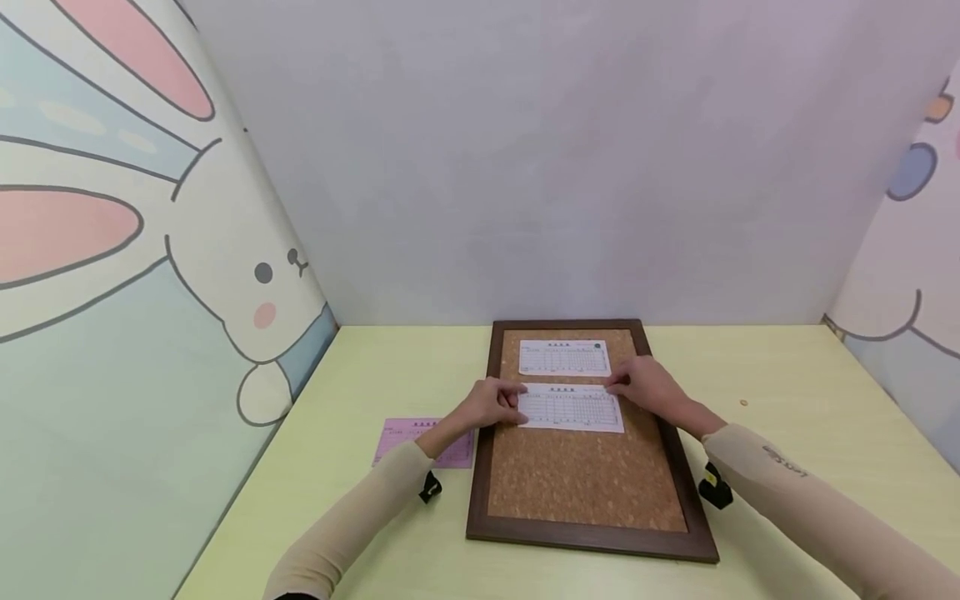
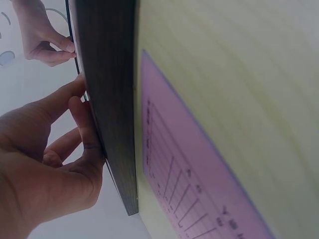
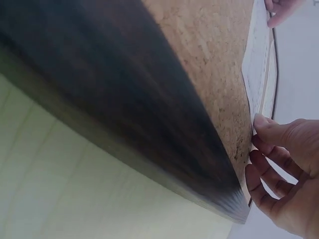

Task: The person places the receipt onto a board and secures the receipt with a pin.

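A white printed form [image 1: 572, 408] lies over the lower part of the upper half of a cork board [image 1: 585, 475] with a dark wooden frame. At its left edge is my left hand [image 1: 489, 403], index finger by the upper corner and thumb by the lower one. My right hand [image 1: 651, 385] pinches the form's top right corner; in the right wrist view the thumb [image 3: 269, 128] and index finger meet at the paper's edge. Just above it, a second white form [image 1: 565, 358] with a small green mark lies on the cork. The frame's side hides the left fingertips' contact in the left wrist view.
A pink printed form [image 1: 459, 454] lies on the pale wooden table [image 1: 405, 367] left of the board, partly behind the left forearm. A tiny round object [image 1: 744, 402] is on the table to the right. Walls stand behind and at both sides.
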`<state>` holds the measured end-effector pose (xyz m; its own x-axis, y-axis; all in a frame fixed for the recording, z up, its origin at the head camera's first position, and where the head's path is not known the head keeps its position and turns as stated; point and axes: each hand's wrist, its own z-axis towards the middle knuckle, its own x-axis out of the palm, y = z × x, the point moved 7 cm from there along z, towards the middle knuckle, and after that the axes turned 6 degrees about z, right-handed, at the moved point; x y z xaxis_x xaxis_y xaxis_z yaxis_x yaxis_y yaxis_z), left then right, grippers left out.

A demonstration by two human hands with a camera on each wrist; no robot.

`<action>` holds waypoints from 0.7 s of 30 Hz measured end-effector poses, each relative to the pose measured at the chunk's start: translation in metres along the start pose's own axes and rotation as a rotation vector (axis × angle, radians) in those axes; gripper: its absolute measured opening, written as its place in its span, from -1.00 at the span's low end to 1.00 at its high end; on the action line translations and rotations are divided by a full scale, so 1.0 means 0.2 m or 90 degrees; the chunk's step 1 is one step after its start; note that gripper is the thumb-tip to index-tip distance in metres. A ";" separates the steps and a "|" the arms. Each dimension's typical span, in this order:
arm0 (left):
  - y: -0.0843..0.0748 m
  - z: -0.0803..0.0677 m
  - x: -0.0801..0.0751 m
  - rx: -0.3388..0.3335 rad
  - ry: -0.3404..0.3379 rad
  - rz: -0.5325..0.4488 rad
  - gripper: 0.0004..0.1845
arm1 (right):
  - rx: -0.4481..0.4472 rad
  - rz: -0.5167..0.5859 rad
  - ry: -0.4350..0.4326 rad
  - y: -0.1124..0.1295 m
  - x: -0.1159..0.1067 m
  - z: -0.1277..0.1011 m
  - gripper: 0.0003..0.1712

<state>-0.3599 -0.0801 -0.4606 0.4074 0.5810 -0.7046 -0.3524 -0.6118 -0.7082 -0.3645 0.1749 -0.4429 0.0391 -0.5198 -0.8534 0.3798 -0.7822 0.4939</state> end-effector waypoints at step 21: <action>0.01 0.01 0.01 -0.011 -0.003 -0.002 -0.46 | 0.025 -0.001 0.104 0.02 -0.01 0.03 -0.92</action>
<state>-0.3619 -0.0801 -0.4638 0.4048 0.5847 -0.7031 -0.3373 -0.6192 -0.7091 -0.3682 0.1709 -0.4380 0.1902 -0.4581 -0.8683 0.3430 -0.7977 0.4960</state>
